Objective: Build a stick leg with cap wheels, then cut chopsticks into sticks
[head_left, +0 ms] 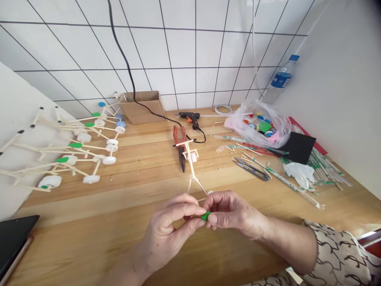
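Far to the left of your grip, a row of stick carts [75, 145] with white wheels leans back toward the wall, and a cardboard box [143, 113] sits beyond them, ahead and to the left. Your left hand [169, 226] has thumb and fingertips drawn together in a pinch, set against the left side of a green piece [205, 215]. Past that hand, ahead and a little left of the pinch, lie the pliers [181, 151], and right beside them is a single stick frame [191, 170]. The frame's long axis runs away from you, tilting slightly left toward its far crossbar, while its near legs spread out just beyond your fingertips. The green piece itself sits between your two hands, on your side of the frame; your fingers cover so much of it that its own long axis can't be told. Your right hand [235, 212] closes in from the other side, its thumb pressed over the piece's right end, so both hands are equally near. Ahead and to the right of the grip lie the snips [254, 170], with a plastic bag [281, 119] of colored caps farther off.
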Tool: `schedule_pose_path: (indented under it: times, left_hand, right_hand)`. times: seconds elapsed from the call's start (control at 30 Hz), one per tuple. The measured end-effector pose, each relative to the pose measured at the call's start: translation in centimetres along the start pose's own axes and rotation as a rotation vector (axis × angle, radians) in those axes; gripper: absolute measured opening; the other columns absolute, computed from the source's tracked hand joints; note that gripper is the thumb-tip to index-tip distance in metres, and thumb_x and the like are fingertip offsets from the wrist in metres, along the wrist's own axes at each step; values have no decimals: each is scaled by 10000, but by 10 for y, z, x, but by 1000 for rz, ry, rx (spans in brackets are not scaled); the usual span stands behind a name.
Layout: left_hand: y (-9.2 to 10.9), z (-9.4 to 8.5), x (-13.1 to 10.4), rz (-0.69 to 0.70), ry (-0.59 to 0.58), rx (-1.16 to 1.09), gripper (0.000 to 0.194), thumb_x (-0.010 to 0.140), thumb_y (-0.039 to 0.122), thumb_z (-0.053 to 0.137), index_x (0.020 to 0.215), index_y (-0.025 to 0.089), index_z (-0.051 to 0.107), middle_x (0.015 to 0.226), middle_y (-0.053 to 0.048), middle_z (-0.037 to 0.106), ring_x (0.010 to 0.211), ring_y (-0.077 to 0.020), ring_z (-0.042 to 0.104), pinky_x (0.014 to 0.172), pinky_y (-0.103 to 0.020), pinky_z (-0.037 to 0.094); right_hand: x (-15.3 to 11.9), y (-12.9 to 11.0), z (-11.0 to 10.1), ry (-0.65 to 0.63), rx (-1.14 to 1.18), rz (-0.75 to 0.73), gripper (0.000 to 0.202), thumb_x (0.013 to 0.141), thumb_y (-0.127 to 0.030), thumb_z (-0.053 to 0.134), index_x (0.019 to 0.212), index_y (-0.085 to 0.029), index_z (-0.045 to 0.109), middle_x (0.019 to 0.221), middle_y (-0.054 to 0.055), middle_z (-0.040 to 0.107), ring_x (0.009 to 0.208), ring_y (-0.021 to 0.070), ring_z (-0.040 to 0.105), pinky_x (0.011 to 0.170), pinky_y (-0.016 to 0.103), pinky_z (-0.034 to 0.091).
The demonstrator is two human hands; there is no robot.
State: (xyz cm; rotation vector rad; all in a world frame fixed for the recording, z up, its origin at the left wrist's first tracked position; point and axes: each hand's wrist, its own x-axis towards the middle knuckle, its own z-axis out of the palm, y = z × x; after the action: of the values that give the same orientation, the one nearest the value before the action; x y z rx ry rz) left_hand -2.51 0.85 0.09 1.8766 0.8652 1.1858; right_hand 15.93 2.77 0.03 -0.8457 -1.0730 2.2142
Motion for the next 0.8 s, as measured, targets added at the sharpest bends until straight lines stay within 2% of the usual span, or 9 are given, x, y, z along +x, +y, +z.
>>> schedule_pose_path:
  times: [0.27, 0.53, 0.8]
  left_hand:
    - [3, 1, 0, -35, -10, -67, 233, 746, 54, 635, 938, 184, 661, 808, -42, 618, 660, -102, 586, 573, -196, 506]
    - [3, 1, 0, -177, -6, -145, 124, 770, 101, 621, 837, 172, 696, 755, -33, 612, 643, -106, 575, 583, -210, 490]
    - [0, 3, 1, -252, -18, -258, 94, 744, 122, 658, 806, 180, 699, 741, -22, 618, 662, -113, 570, 612, -226, 463]
  right_hand:
    - [0, 1, -1, 22, -27, -8, 286, 647, -341, 761, 744, -109, 624, 620, -23, 586, 544, 46, 482, 547, 189, 384]
    - [-1, 1, 0, 29, -52, -31, 271, 662, -329, 753, 753, -112, 619, 630, -17, 573, 560, 56, 469, 557, 202, 374]
    - [-2, 2, 1, 6, 0, -27, 259, 645, -288, 766, 754, -108, 616, 649, -27, 554, 557, 43, 444, 541, 193, 337]
